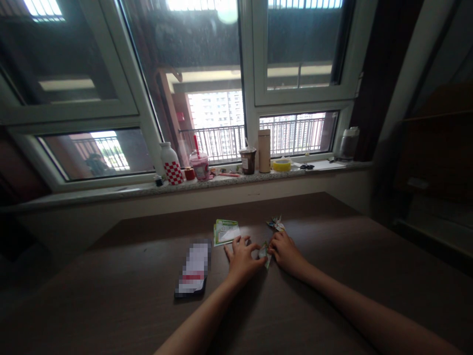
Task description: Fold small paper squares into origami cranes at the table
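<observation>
A small green-and-white piece of paper [263,252] is between my two hands, low over the brown table. My left hand [243,259] pinches its left side with thumb and index finger, the other fingers spread toward the tabletop. From the right, my right hand [287,252] has its fingers bent together on the paper's other edge. Just beyond the right hand lies a small pile of folded or crumpled paper pieces [275,223]. Flat green-and-white printed sheets [226,231] rest beyond my left hand. The paper's exact shape is partly hidden by my fingers.
A phone [194,268] with a lit, blurred screen lies left of my left forearm. Along the windowsill [221,183] stand a checkered bottle [172,165], a pink drink cup [200,166], a dark drink cup [248,161], a tan flask [264,151] and a yellow tape roll [282,165].
</observation>
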{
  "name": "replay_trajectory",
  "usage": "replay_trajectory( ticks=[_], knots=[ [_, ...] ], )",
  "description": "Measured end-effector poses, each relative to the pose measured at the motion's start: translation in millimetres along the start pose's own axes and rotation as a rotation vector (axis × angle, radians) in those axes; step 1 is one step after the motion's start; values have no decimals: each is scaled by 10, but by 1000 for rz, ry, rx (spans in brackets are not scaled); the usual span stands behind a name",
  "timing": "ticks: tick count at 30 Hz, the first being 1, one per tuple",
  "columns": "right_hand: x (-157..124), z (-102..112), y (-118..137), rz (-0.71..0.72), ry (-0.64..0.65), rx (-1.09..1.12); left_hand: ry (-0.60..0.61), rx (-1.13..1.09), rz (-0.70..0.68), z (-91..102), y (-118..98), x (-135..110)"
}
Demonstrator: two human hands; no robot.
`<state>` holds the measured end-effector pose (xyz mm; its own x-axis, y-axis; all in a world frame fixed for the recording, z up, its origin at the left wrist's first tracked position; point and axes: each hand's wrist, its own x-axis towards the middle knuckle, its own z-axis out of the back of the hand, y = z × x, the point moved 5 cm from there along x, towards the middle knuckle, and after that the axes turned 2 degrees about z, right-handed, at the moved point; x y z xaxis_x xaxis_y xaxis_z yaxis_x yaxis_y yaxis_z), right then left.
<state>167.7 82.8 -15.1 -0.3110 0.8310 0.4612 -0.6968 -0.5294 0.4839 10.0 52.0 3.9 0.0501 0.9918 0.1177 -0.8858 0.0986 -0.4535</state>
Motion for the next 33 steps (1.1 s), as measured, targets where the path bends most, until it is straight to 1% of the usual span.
replay_trajectory(
  ticks=[6,12,18,22,29,33],
  knots=[
    [3,30,-23,17,-13,70,-38,3,19,1,24,13],
    [3,27,-23,9,-17,98,-42,-19,9,2,24,14],
    [28,63,-64,-40,-55,137,-64,-81,-4,27,11,10],
    [29,99,-78,-77,-68,120,-82,-129,-10,52,2,11],
    [16,66,-63,-52,-70,41,-113,-132,-9,61,23,28],
    [14,55,-63,-55,-63,54,-109,-148,-6,62,31,32]
  ],
)
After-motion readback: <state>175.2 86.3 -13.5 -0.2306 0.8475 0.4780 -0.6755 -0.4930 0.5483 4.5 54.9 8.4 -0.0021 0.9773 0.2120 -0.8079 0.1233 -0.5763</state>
